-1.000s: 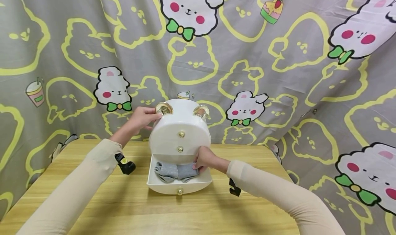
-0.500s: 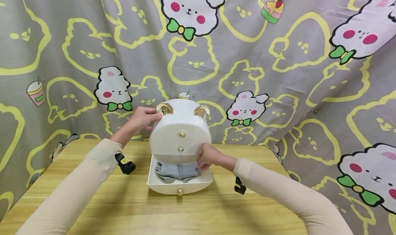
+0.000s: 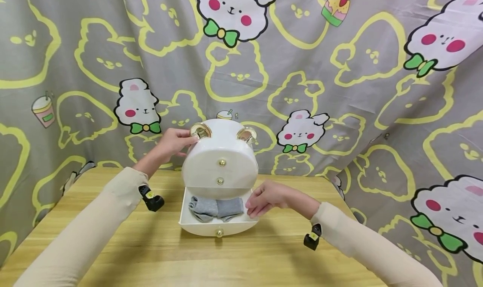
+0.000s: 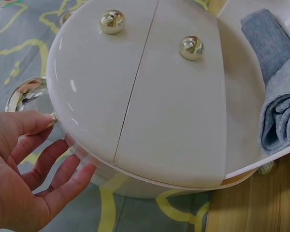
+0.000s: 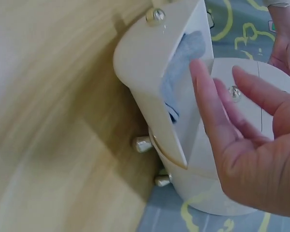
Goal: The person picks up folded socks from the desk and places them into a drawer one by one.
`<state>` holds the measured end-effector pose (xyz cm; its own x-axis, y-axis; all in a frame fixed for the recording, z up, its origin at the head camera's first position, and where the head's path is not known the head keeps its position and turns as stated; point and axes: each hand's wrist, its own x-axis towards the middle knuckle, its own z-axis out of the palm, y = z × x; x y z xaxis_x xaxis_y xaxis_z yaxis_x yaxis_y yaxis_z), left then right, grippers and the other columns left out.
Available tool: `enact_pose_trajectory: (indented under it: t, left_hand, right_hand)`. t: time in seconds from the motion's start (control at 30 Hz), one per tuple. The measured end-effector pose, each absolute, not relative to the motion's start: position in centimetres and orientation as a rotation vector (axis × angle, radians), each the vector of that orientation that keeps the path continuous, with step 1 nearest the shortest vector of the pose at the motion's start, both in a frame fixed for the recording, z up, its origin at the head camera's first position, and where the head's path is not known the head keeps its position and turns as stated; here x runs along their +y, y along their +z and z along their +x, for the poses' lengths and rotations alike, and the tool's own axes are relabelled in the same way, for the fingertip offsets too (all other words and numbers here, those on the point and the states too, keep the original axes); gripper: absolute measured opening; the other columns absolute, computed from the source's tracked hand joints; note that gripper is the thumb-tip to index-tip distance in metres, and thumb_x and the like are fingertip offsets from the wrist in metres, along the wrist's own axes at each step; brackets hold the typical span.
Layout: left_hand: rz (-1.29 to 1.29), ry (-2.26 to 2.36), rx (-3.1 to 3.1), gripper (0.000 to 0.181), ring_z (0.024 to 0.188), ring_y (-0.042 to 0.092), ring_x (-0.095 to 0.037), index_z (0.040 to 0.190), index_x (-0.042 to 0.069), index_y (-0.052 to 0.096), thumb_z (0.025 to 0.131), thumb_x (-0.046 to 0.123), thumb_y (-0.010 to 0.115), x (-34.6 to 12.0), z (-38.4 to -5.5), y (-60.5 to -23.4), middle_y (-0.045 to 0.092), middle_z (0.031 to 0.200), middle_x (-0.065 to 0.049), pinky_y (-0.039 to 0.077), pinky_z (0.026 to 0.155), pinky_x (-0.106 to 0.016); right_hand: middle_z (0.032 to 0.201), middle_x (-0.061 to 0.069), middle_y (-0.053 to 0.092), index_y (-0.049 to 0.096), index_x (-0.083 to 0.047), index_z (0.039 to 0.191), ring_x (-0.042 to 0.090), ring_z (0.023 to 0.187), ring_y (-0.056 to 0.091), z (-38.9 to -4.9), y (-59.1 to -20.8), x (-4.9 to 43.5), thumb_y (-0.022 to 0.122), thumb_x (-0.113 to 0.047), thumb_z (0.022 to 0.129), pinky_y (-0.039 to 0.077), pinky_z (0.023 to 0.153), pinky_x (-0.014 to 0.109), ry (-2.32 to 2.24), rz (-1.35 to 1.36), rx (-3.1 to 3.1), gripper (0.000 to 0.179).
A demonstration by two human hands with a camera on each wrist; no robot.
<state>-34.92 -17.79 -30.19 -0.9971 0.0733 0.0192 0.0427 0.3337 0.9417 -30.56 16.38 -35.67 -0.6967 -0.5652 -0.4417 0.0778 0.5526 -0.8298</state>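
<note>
A white drawer box (image 3: 219,152) with gold ears and round gold knobs stands on the table. Its bottom drawer (image 3: 237,227) is pulled out toward me. Two folded bundles of grey cloth, which look like socks (image 3: 216,209), lie side by side in that drawer. My left hand (image 3: 174,142) holds the box at its left ear (image 3: 201,131), thumb and forefinger at the ear's gold edge and the other fingers by the box's side (image 4: 92,159). By the drawer's right wall is my right hand (image 3: 269,198), apart from the cloth, holding nothing, its fingers loosely bent.
The wooden table (image 3: 143,253) reaches around the box on all visible sides. Behind it hangs a grey curtain (image 3: 241,90) with yellow outlines and white cartoon animals. Each wrist carries a black camera mount (image 3: 152,199).
My right hand has drawn away from the grey cloth, moving right and slightly toward me out over the drawer's edge. The left hand keeps its place at the ear, and the cloth stays put.
</note>
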Motion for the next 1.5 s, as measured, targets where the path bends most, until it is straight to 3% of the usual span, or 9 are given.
enact_pose_trajectory:
  t: [0.3,0.53,0.77,0.93,1.3,1.5]
  left_hand:
    - [0.111,1.782,2.557,0.042,0.131,0.055,-0.037,0.139,0.005,0.062,0.103,0.027,0.062,-18.0,-35.0,-30.3,0.056,0.146,-0.018,0.059,0.098,-0.053]
    - [0.104,1.79,2.557,0.041,0.13,0.056,-0.037,0.138,0.004,0.063,0.103,0.026,0.062,-18.0,-35.0,-30.6,0.057,0.143,-0.019,0.061,0.096,-0.05]
    - [0.094,1.798,2.55,0.042,0.129,0.056,-0.036,0.138,0.004,0.063,0.102,0.025,0.062,-18.1,-35.1,-30.6,0.058,0.142,-0.019,0.061,0.095,-0.049]
    - [0.088,1.8,2.551,0.042,0.13,0.055,-0.035,0.139,0.005,0.062,0.103,0.025,0.062,-18.0,-35.2,-30.5,0.057,0.144,-0.018,0.061,0.096,-0.05]
    - [0.071,1.822,2.539,0.041,0.128,0.057,-0.034,0.138,0.004,0.063,0.102,0.025,0.062,-17.9,-35.5,-30.5,0.059,0.141,-0.018,0.061,0.095,-0.049]
    - [0.05,1.837,2.544,0.041,0.125,0.058,-0.032,0.136,0.004,0.064,0.102,0.025,0.063,-17.9,-35.5,-30.4,0.059,0.14,-0.017,0.062,0.093,-0.048]
  right_hand:
    - [0.127,0.025,0.069,0.056,0.013,0.135,0.022,0.11,0.072,-28.2,-38.9,16.3,0.057,-0.01,0.104,0.055,0.106,0.044,-1.085,-0.516,1.668,0.038]
    - [0.14,0.033,0.056,0.045,0.014,0.144,0.034,0.126,0.064,-25.9,-42.6,14.8,0.049,-0.015,0.108,0.053,0.109,0.042,-1.194,-0.451,1.55,0.046]
    - [0.137,0.028,0.061,0.053,0.007,0.138,0.027,0.119,0.068,-24.0,-45.3,13.3,0.049,-0.02,0.109,0.053,0.11,0.045,-1.399,-0.346,1.489,0.04]
    - [0.134,0.025,0.064,0.051,0.01,0.14,0.023,0.116,0.069,-23.6,-46.4,12.5,0.05,-0.02,0.108,0.053,0.109,0.04,-1.528,-0.284,1.463,0.043]
    - [0.124,0.02,0.07,0.047,0.017,0.139,0.022,0.113,0.07,-23.2,-46.6,11.7,0.052,-0.019,0.107,0.054,0.107,0.035,-1.7,-0.177,1.397,0.049]
    - [0.119,0.019,0.073,0.053,0.012,0.135,0.021,0.106,0.073,-23.1,-46.8,11.1,0.054,-0.013,0.106,0.056,0.104,0.035,-1.799,-0.069,1.404,0.039]
